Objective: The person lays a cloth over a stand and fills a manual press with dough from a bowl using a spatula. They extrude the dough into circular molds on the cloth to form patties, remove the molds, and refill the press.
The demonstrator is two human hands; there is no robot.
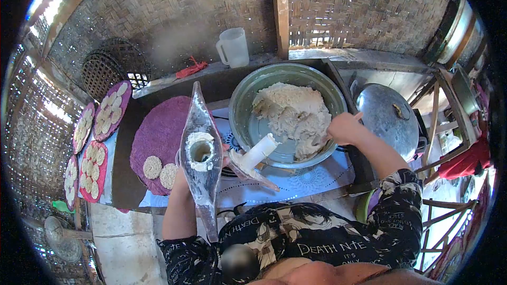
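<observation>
My left hand point(183, 179) is wrapped behind a long wooden press point(205, 192) with pointed ends, mostly hidden by it. The press's round central hole has pale dough around its rim. Just right of it, close to my left fingertips, a matching plunger point(260, 151) leans with its cylinder coated white; whether my fingers hold it I cannot tell. A large green basin point(238, 92) contains a big mass of pale dough point(296, 113). At the basin's right inner side, my right hand point(344, 129) is closed against the dough; what lies inside its fingers is hidden.
On the left, a purple round mat point(158, 126) bears two textured pale discs point(152, 167). Several smaller mats with discs, such as a pink one point(100, 150), stand beyond. A lidded metal pot point(385, 119) is right of the basin. Behind stands a plastic jug point(234, 47).
</observation>
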